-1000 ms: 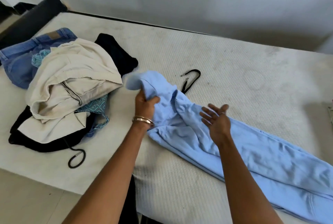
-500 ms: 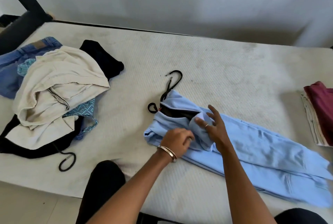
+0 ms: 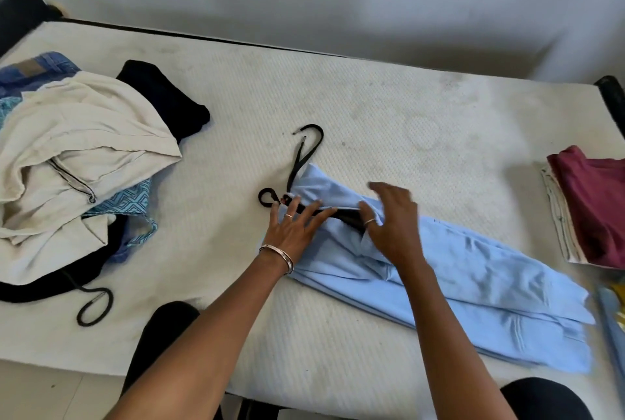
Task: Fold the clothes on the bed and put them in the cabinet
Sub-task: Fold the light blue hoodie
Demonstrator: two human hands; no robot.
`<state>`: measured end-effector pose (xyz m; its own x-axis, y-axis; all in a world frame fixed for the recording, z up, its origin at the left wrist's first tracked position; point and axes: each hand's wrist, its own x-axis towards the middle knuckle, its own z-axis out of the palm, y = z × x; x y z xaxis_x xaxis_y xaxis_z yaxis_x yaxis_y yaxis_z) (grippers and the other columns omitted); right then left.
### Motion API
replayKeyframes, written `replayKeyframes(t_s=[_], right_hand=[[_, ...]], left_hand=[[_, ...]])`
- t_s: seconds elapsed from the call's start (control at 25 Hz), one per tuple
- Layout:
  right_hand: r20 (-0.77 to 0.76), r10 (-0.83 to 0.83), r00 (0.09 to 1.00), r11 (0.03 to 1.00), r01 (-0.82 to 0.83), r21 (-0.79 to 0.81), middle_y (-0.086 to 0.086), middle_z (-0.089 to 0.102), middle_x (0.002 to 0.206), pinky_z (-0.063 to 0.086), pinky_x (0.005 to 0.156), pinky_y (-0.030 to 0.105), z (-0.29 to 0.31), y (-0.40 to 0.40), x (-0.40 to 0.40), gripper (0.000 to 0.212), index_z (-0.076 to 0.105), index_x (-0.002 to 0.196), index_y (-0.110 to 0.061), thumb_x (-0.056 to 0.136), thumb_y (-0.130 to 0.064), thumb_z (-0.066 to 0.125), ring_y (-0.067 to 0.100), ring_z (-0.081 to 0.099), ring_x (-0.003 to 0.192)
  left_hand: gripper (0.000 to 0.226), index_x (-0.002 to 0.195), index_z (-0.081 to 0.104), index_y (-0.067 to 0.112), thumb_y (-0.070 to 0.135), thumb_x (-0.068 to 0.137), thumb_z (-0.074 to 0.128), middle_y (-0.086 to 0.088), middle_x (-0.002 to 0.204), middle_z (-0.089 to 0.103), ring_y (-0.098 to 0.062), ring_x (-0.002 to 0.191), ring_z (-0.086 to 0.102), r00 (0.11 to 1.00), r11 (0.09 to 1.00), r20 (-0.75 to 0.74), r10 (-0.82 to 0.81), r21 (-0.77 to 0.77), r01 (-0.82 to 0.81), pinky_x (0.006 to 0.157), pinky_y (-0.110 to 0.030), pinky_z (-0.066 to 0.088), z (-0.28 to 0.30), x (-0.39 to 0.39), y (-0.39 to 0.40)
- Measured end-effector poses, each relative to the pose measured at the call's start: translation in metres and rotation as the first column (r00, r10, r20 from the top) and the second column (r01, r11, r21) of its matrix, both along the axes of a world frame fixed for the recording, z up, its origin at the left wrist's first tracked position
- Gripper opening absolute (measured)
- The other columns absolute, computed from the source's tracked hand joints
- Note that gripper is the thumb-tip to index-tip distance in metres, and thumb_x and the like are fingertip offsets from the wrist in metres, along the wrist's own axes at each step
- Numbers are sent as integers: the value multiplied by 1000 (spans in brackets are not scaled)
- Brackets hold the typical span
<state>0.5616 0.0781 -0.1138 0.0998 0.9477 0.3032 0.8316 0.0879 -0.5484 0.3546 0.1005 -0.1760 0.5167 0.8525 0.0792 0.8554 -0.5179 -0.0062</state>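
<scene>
White mattress (image 3: 389, 122) fills most of the frame, with a pale wall seen behind it at the top. Light blue pants (image 3: 473, 270) are laid across the bed, from the middle of the frame down to the lower right. Their waist end is at the middle, and a black drawstring (image 3: 304, 155) is looped out from it toward the top. The left hand (image 3: 294, 230) is laid flat on the waist end, with the fingers spread and straight; nothing is gripped by it. The right hand (image 3: 392, 220) is held over the waist just beside it, with the fingers loosely bent; it is blurred, so what it has hold of cannot be told. At the left of the frame, a pile of clothes (image 3: 77, 149) is heaped, with a cream garment on top and black, blue and patterned pieces under it. At the right edge, a dark red folded cloth (image 3: 595, 203) is set on a pale one.
</scene>
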Motion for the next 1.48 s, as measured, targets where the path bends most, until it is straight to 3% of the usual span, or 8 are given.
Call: replayKeyframes(t_s=[0.12, 0.32, 0.48, 0.64, 1.0, 1.2, 1.4, 1.48], right_hand=[[358, 349, 866, 936, -304, -178, 3, 46, 149, 38, 106, 45, -49, -20, 10, 63, 43, 146, -16, 87, -33, 57, 22, 37, 139], [454, 330, 828, 902, -135, -410, -21, 16, 160, 5, 116, 59, -91, -54, 39, 63, 16, 155, -38, 96, -54, 32, 12, 16, 150], [121, 44, 992, 961, -9, -277, -21, 62, 109, 6, 108, 51, -59, -27, 10, 44, 64, 107, -37, 92, -62, 31, 7, 43, 124], [-17, -65, 998, 996, 63, -66, -5, 66, 87, 32, 82, 38, -53, -9, -11, 40, 68, 85, -19, 94, -43, 37, 24, 57, 94], [100, 248, 964, 862, -173, -476, -3, 36, 155, 19, 117, 37, -105, -17, 12, 84, 35, 151, -21, 89, -73, 10, 20, 27, 145], [-462, -78, 884, 866, -170, -471, -2, 72, 107, 43, 92, 23, -50, -9, 9, 30, 70, 114, -20, 97, -41, 57, 12, 65, 103], [-913, -406, 44, 902, -137, -408, 6, 74, 103, 51, 93, 41, 12, -5, 19, 75, 69, 115, -16, 81, -75, 36, 24, 70, 96], [-869, -489, -72, 872, -65, -485, 9, 74, 103, 53, 89, 43, 13, -18, 37, 85, 70, 115, -14, 78, -81, 34, 26, 71, 94]], left_hand=[[69, 144, 30, 35, 9, 85, 52, 5, 113, 62, -24, 102, 62, 983, 980, -51, -176, -106, 170, 78, -49, 53, -11, 2, -6], [80, 145, 41, 26, -13, 76, 54, 3, 149, 41, -15, 138, 35, 961, 815, 268, -74, -539, 213, 110, -38, 33, -11, -23, 6], [15, 90, 73, 16, 8, 83, 63, -6, 92, 73, -18, 85, 67, 49, 586, 609, 791, -734, -344, 80, -33, 55, 12, -25, 27], [46, 86, 63, 8, 53, 80, 69, -8, 81, 62, -25, 76, 58, 34, 138, 134, 990, -958, -252, 73, -31, 45, 27, -23, 60], [14, 78, 56, 8, 3, 91, 57, -1, 54, 62, -13, 41, 58, -555, 498, 375, 743, -863, 84, 46, -25, 42, 81, -6, 101], [28, 106, 57, 18, 0, 85, 60, -10, 71, 64, -17, 51, 56, -225, 815, 787, 575, -576, 70, 48, -22, 41, 139, 10, 80], [30, 115, 63, 11, 11, 85, 61, -17, 101, 69, -33, 92, 65, 789, 844, 565, 239, -523, 119, 83, -36, 51, 126, 102, 27], [42, 128, 56, 9, 9, 86, 60, -17, 123, 59, -31, 113, 58, 930, 754, 368, 5, -613, 238, 95, -37, 46, 111, 127, 3]])
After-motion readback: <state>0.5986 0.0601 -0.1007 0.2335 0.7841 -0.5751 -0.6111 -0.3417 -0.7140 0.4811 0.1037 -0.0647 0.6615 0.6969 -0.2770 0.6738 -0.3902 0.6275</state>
